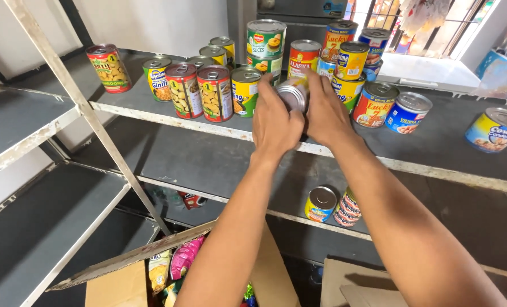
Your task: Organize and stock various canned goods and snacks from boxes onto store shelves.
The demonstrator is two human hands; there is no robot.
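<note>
Both hands up at the top shelf [151,111], front edge. My left hand [273,125] and right hand [326,116] are clamped together around one silver can [293,94], palms on opposite sides of its wall, fingers curled over. The can sits between them just above the shelf lip, tilted, its lid end facing me. I cannot tell whether its base touches the shelf; my hands hide that.

Handling, as I judge it: a rigid metal cylinder, likely full and so fairly heavy for its size. Wall smooth, possibly slick where bare metal shows. It will not crush under a firm squeeze. Best hold is on the side wall at mid-height, palms opposed, as now; the rims are thin and give poor purchase.

Surroundings: just behind the held can, a yellow can [245,91] to its left and a red can [303,57] behind. Further left, two mushroom cans [199,91] stand upright. To the right, a blue can [408,112], and a tipped can [495,129] well apart. On the shelf below, a small can [320,203]. An open box [168,267] holds snack packets at the bottom.
</note>
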